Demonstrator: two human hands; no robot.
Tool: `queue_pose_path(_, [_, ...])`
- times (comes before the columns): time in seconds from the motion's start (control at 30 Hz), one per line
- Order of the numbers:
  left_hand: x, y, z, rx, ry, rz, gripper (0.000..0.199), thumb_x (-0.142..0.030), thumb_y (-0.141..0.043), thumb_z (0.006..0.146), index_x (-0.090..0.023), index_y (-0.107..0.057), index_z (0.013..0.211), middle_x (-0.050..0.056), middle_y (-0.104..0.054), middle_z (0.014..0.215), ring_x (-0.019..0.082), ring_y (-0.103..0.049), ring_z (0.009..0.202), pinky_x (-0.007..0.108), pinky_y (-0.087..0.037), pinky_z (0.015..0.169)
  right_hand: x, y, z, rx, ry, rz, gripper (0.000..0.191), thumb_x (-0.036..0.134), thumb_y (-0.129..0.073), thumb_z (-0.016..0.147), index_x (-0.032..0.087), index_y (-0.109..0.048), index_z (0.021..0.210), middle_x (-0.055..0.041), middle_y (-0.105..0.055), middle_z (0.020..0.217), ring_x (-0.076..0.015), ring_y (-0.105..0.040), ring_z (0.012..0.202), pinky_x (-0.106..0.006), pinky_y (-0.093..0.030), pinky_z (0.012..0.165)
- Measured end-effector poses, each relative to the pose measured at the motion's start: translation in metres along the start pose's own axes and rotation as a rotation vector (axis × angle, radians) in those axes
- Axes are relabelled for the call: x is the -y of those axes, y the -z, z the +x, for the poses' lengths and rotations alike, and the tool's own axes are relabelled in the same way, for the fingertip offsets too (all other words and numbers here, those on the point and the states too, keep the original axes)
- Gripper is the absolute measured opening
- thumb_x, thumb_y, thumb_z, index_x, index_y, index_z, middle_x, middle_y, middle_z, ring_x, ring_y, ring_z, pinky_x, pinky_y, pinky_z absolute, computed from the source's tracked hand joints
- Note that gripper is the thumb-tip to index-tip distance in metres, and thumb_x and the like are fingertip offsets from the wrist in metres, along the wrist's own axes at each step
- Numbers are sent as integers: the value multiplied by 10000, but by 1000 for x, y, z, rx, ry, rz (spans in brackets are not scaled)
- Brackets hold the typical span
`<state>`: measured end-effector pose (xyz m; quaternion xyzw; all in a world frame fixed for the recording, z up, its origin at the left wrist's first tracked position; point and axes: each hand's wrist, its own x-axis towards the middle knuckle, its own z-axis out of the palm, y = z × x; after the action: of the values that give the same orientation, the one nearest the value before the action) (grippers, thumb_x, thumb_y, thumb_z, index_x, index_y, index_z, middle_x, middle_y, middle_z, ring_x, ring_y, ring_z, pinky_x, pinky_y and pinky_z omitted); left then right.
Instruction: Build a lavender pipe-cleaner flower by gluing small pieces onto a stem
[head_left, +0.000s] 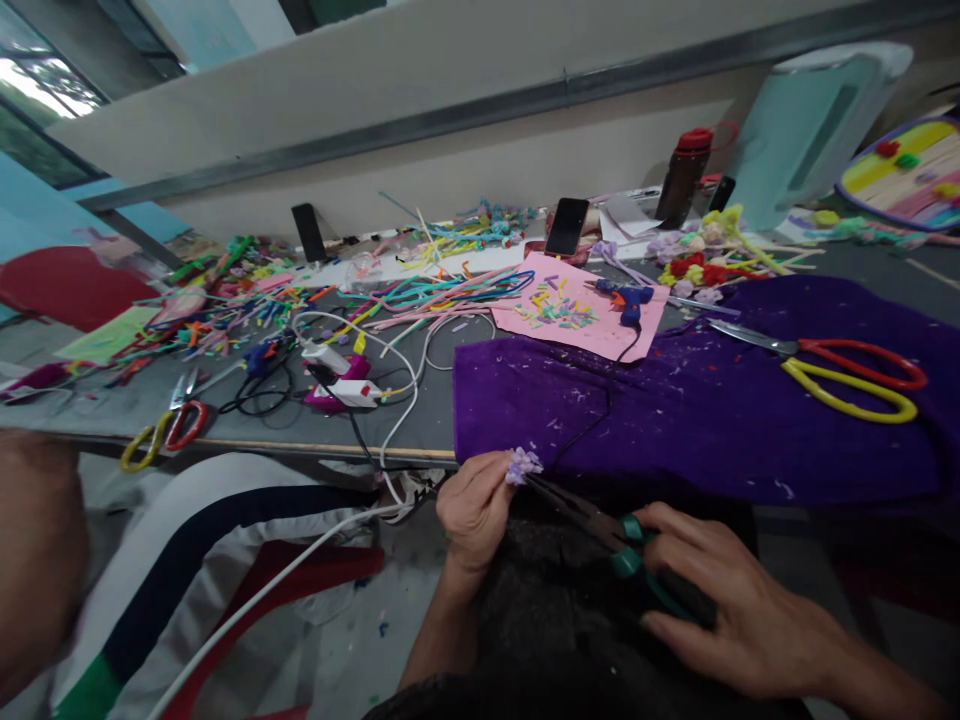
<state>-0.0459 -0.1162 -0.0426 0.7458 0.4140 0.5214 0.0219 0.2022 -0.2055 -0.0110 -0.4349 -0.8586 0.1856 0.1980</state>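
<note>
Between the fingers of my left hand point(478, 508) is a small, fluffy lilac flower-like piece point(523, 465), held just off the table's front edge. My right hand point(720, 590) is wrapped round the green-and-black handles of long-nose pliers point(592, 518). The pliers' thin tips reach left to the lilac piece; whether they grip it or only touch it I cannot tell. Right behind both hands lies a purple cloth point(540, 405) dotted with white scraps.
Red-and-yellow scissors point(847, 375) and a blue glue gun point(628, 303) lie near the cloth, the gun on pink paper point(645, 340) with short cut pieces. Cables run from a power strip point(341, 388). Left sits another person's leg point(202, 540). A bottle point(684, 180) stands behind.
</note>
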Motion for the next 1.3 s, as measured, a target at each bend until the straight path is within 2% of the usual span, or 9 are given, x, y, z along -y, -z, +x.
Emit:
queue_pose_path(0.23, [-1,-1,0,3,-32,23,243,-72,-602,700,-206,-660,895,26,-675,820,126,-619,736,248,-500,679,1,0,0,8,-10,8,196,265,-580,699,197,-527,875,-116,-532,1138,-236,-542,1025,-366,-497,789])
queue_pose_path(0.47, [0,-1,1,-22,26,2,195,-118,-605,713,-208,-668,874,21,-674,789,133,-619,720,259,-498,669,1,1,0,-3,-14,3,209,266,-588,694,200,-535,886,-110,-528,1152,-236,-537,1039,-359,-494,799])
queue_pose_path(0.77, [-1,-1,1,4,12,-19,204,-118,-594,719,-208,-667,887,25,-677,809,135,-622,733,256,-497,677,2,2,2,16,-14,33,207,268,-588,693,199,-544,883,-109,-531,1150,-237,-542,1029,-369,-493,801])
queue_pose_path(1.03, [1,0,0,-3,24,-11,187,-124,-599,718,-205,-670,871,26,-677,793,134,-622,718,256,-497,664,1,2,2,-39,-29,72,184,225,-588,653,205,-560,833,-80,-558,1116,-228,-564,1000,-325,-516,765])
queue_pose_path(1.3, [1,0,0,29,14,-20,176,-131,-591,726,-205,-670,866,26,-680,798,135,-628,727,253,-504,667,2,0,1,-19,0,18,217,264,-591,676,200,-547,878,-100,-546,1120,-235,-556,1004,-364,-504,784])
